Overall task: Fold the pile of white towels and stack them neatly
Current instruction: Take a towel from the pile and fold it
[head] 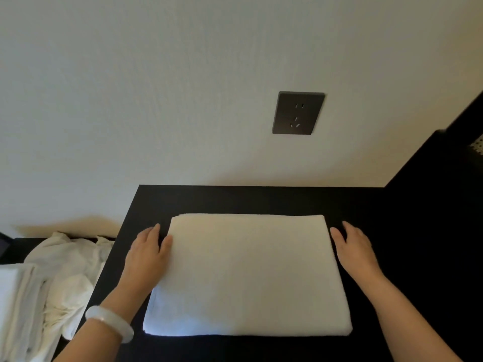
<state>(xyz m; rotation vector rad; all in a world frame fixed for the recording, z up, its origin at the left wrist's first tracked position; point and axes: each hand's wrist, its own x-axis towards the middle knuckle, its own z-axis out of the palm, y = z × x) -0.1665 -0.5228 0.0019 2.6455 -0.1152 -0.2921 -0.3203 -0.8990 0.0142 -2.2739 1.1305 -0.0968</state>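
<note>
The light is soft and rather dim, and it gives the wall (156, 87) a warm yellow tone. The folded towel (248, 270) looks cream at the top and bluish-white at its lower edge. The black bench (261, 199) shows almost no detail. A soft shadow lies on the wall above the crumpled towels (70, 257) at the left. The picture is slightly soft, and the socket (298, 113) looks slanted.

Nothing legible anywhere: no words, brands, numbers or signs. On the dark wall socket (298, 113), far and right of centre, only plug slots and no lettering that can be made out.
</note>
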